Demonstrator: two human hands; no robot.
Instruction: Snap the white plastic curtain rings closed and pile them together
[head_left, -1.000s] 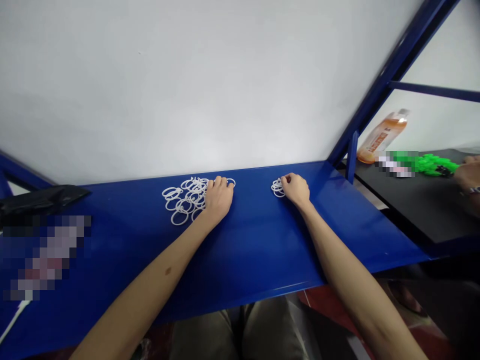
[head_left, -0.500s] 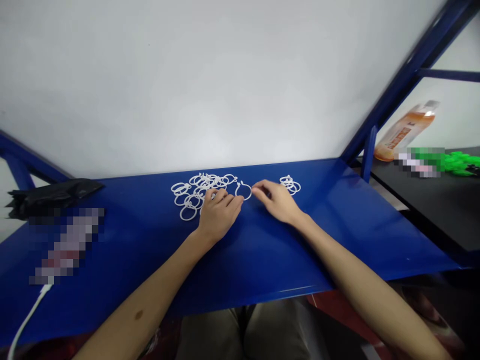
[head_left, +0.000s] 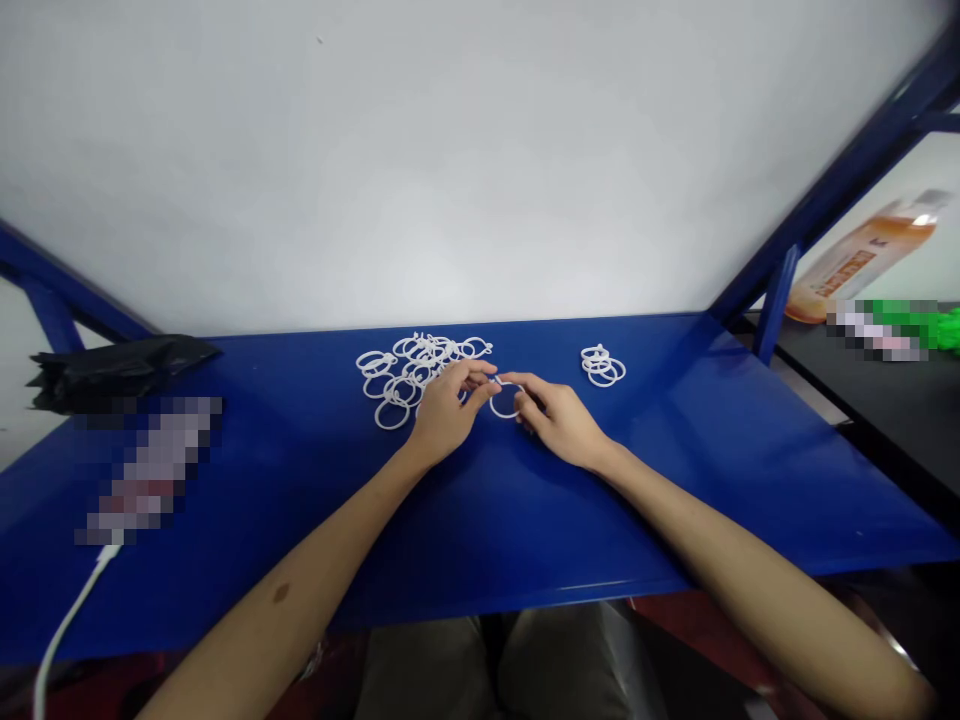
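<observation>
Between my hands is a white plastic curtain ring with a small clasp or eyelet at its top. My left hand pinches the ring near that top part with thumb and fingers. My right hand grips its right side, the index finger reaching to the top. Just behind and left of my left hand lies a loose pile of similar white rings, partly covered by that hand. A smaller cluster of several rings rests on the blue table to the right of my right hand.
The blue table backs onto a white wall. At the left lie a black plastic bag and a pixelated object with a white cable. On a black surface to the right are an orange-labelled bottle and something green.
My left hand has come over to the single ring and now pinches its top. My right hand has shifted its fingers around the ring. The view has turned slightly left.
</observation>
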